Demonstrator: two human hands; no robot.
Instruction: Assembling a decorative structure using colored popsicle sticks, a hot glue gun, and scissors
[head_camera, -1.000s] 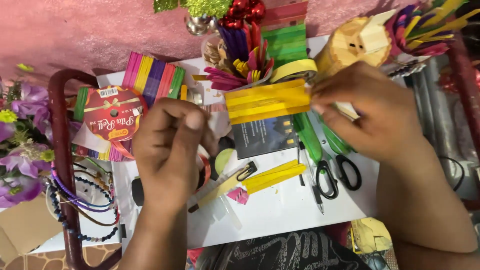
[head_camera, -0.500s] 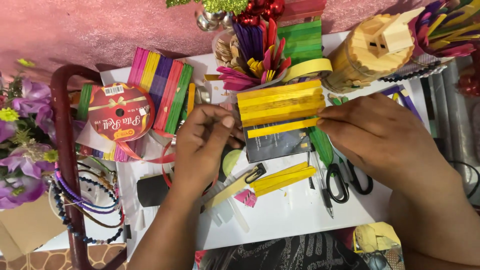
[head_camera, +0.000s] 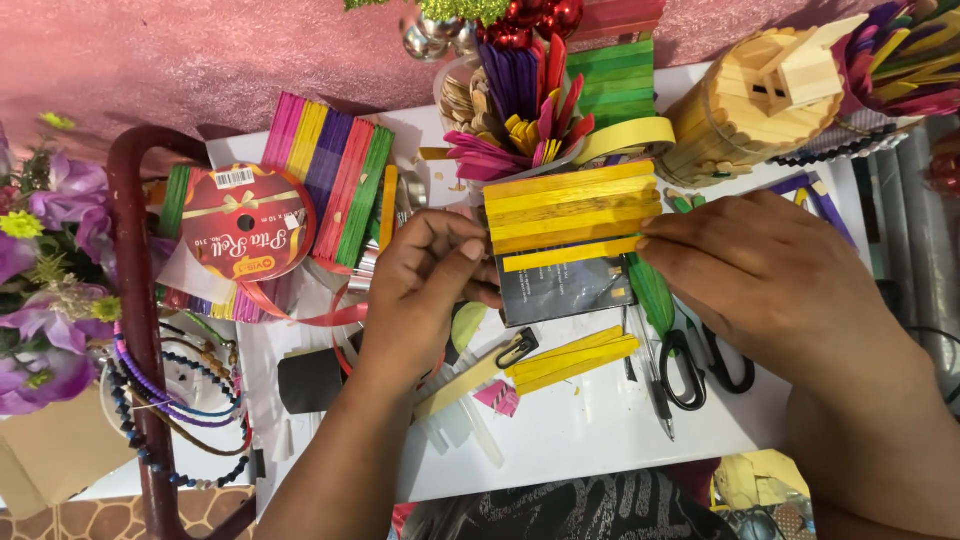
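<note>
Both hands meet at the dark card, which lies on the white worktop and is the landmark for everything here. The left hand pinches the card's left edge, fingers curled shut on it. The right hand comes in from the card's right side, fingertips closed on the end of the lowest yellow stick, pressing it flat.

That stick lies just under a row of yellow sticks covering the card's upper part; I count about five in all, edges touching, though the seams are hard to separate. To do this well, I'd judge, the new stick should butt tight against the one above, its ends level with the rest, with even pressure along its length while the left hand stops the card sliding. It looks slightly tilted at the moment.

Below the card lies a small bundle of loose yellow sticks, maybe three. Right of the card sit one pair of black-handled scissors and one pen. Left of the card stands a fan of coloured sticks, too many to count, and one red ribbon spool. Above the card is one cup of purple, red and yellow sticks; up to its right, one round stick-built holder.
</note>
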